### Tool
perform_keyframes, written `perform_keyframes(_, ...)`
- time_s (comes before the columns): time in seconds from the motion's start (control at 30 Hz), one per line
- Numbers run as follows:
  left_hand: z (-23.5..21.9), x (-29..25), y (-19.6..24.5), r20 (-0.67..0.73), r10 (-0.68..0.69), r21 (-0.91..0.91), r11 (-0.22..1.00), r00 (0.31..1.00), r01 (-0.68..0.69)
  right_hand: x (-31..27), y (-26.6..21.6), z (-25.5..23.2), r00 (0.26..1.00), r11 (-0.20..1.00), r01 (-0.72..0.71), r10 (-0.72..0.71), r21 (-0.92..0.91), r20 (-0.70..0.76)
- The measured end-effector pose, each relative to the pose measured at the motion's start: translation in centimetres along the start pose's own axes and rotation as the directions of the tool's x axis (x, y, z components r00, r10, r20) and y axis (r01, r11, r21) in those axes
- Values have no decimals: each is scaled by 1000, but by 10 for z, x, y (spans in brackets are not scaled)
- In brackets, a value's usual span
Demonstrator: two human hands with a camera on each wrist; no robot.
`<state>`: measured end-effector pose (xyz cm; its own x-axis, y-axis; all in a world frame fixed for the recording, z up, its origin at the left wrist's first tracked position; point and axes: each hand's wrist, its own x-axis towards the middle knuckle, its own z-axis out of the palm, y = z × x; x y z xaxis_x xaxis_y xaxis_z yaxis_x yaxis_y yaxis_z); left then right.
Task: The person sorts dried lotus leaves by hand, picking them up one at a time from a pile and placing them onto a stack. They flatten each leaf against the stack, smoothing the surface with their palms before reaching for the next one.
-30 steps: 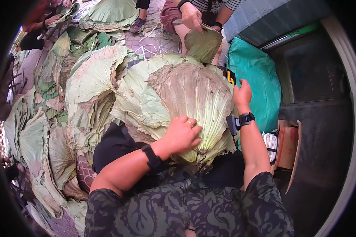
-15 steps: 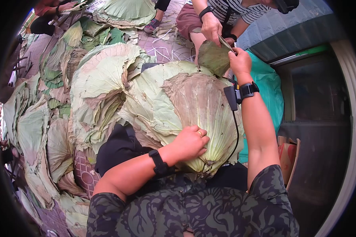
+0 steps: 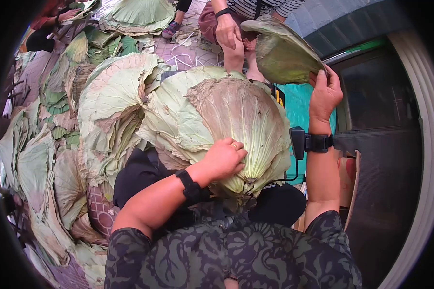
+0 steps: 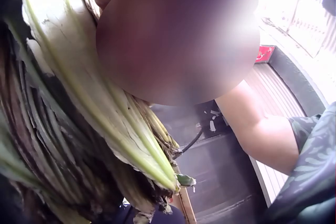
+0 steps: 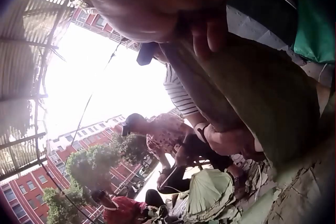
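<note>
A pile of large folded dried lotus leaves (image 3: 246,115) lies across the wearer's lap, its top leaf brown at the far end and yellow-green toward the stem. On that top leaf, near the stem end, rests my left hand (image 3: 223,160), a ring on one finger. Up to the right, my right hand (image 3: 326,96) pinches a single greenish lotus leaf (image 3: 284,53) by its narrow corner, and the leaf spreads away to the left. The right wrist view shows the same leaf (image 5: 262,92) below the fingers. In the left wrist view, pale stem ribs (image 4: 131,145) converge beside the blurred hand.
Another person's hand (image 3: 228,33) hangs near the held leaf. More leaf stacks (image 3: 113,106) cover the paved floor at left. A green bag (image 3: 296,106), a cardboard box (image 3: 349,178) and a dark screen door (image 3: 386,168) stand on the right.
My right hand reached up to the lotus leaf in the other person's hand, took its corner and drew it right. The other person's hand has let go. My left hand stays on the pile.
</note>
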<state>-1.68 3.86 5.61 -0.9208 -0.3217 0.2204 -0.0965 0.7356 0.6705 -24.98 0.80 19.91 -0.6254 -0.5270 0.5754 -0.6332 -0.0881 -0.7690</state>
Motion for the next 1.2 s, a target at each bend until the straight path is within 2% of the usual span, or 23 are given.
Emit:
perform_keyframes(0.03, 2, 0, -1, -25, 4, 2, 1000, 1000, -4, -20, -9, -13, 993, 993, 114, -114, -16, -28)
perform_keyframes(0.1, 1, -1, 1, -52, 2, -4, 1000, 999, -2, -76, -19, -32, 992, 992, 125, -125, 10, -1)
perform_keyframes(0.17, 2, -2, 1, -76, 26, -6, 1000, 997, -27, -133, -14, -48, 967, 905, 239, -187, -353, 175)
perform_keyframes(0.23, 3, -3, 0, -127, 47, -23, 998, 991, -50, -177, -7, -50, 942, 877, 248, -119, -411, 313)
perform_keyframes(0.3, 4, -5, 1, -156, 33, -29, 999, 987, -39, -212, 3, -52, 904, 851, 188, 45, -490, 424)
perform_keyframes(0.33, 5, -6, 1, -196, 14, -40, 999, 980, -22, -222, 6, -52, 908, 853, 174, 54, -493, 415)
perform_keyframes(0.4, 5, -8, 0, -166, 19, -65, 997, 986, -30, -230, 4, -50, 908, 818, 205, 45, -538, 416)
perform_keyframes(0.47, 3, -9, 2, -153, -75, -107, 993, 985, 59, -225, 0, -51, 913, 815, 197, 49, -544, 404)
perform_keyframes(0.53, 8, -7, -1, -228, -83, -164, 985, 970, 46, -218, -5, -50, 923, 834, 192, 25, -517, 384)
perform_keyframes(0.6, 7, -4, -1, -399, -177, -363, 932, 900, 22, -216, -11, -49, 922, 839, 192, 23, -508, 386)
perform_keyframes(0.67, 4, -2, 0, -464, -181, -357, 934, 867, 3, -219, -11, -48, 900, 836, 199, 50, -511, 433)
perform_keyframes(0.73, 0, -1, 5, -389, -430, -682, 729, 815, 59, -224, -9, -46, 884, 812, 246, 36, -529, 466)
perform_keyframes(0.8, -7, -2, 5, -392, -476, -693, 715, 788, 88, -227, -8, -44, 870, 786, 288, 24, -547, 492)
perform_keyframes(0.83, -10, -3, 4, -538, -324, -464, 885, 778, 48, -226, -9, -44, 869, 772, 311, 6, -555, 495)
perform_keyframes(0.87, -14, -4, 4, -634, -137, -196, 981, 762, 13, -226, -10, -44, 867, 755, 334, -11, -565, 497)
perform_keyframes(0.9, -18, -3, 4, -617, -52, -107, 994, 786, -19, -225, -11, -44, 869, 753, 331, -8, -569, 494)
perform_keyframes(0.93, -20, -2, 6, -615, -51, -110, 994, 787, -22, -224, -12, -43, 861, 746, 351, -19, -566, 508)
perform_keyframes(1.0, -22, 1, 10, -573, 119, 34, 992, 810, -122, -224, -13, -41, 852, 736, 369, -25, -567, 522)
perform_keyframes(1.03, -14, 0, 5, -485, 100, 44, 995, 869, -90, -224, -14, -41, 854, 740, 366, -27, -564, 519)
perform_keyframes(1.07, -11, -2, 3, -482, 101, 40, 995, 870, -93, -225, -14, -42, 856, 745, 362, -28, -561, 515)
perform_keyframes(1.1, -8, -5, 1, -306, 40, 60, 998, 951, -23, -225, -14, -43, 858, 743, 359, -25, -565, 513)
perform_keyframes(1.13, -6, -6, -1, -121, -31, 96, 994, 992, 43, -225, -13, -45, 856, 760, 350, -21, -548, 517)
perform_keyframes(1.2, -6, -7, -1, -110, -41, 104, 993, 993, 53, -222, -12, -48, 854, 777, 340, -19, -529, 520)
